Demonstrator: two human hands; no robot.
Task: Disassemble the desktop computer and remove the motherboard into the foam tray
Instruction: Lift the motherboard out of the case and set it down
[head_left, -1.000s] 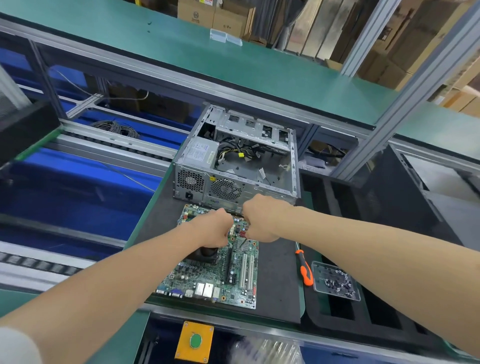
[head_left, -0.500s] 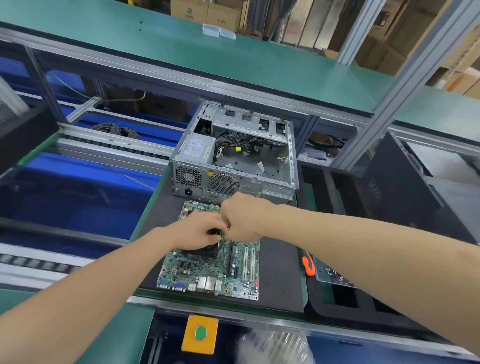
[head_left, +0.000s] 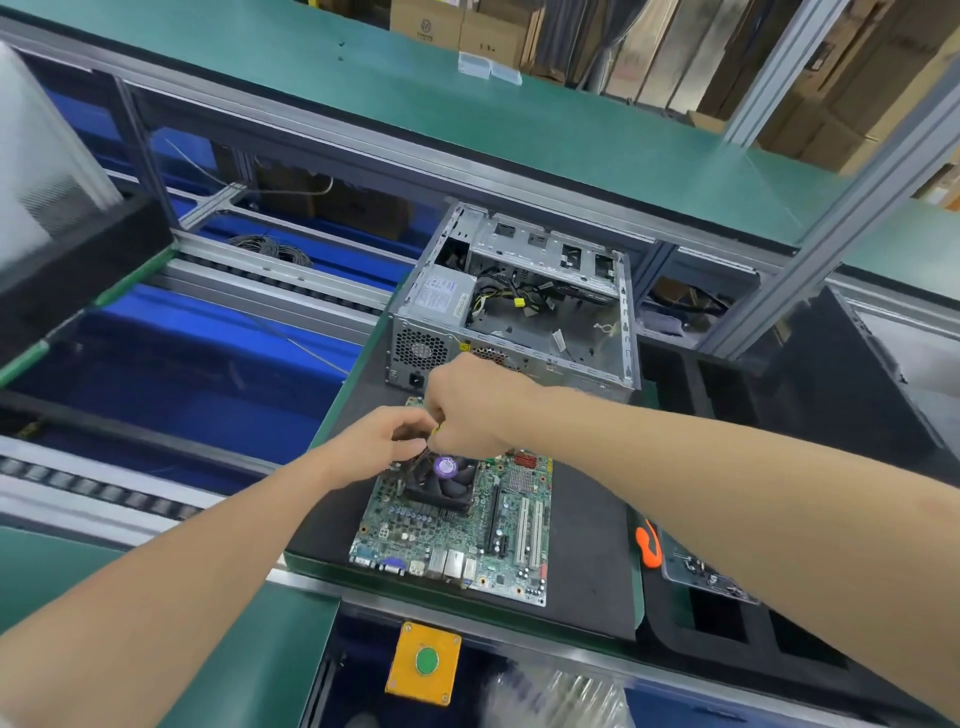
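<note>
Motherboard (head_left: 452, 540) lies flat on the tabletop (head_left: 587, 545) outside the case (head_left: 519, 322), letting left hand (head_left: 384, 441) and right hand (head_left: 472, 410) both pinch some small part (head_left: 437, 429) at its cooler (head_left: 444, 483).

the open chassis (head_left: 519, 332) stands just at 12 o'clock of the motherboard (head_left: 457, 540) and walls off that side. the left hand (head_left: 384, 447) and right hand (head_left: 472, 410) crowd together above the cooler fan (head_left: 441, 486) at the board's 11 to 12 o'clock. at 3 o'clock bare black mat (head_left: 587, 519) lies open as far as the orange screwdriver (head_left: 647, 540). at 9 o'clock only a narrow mat strip is free.
</note>
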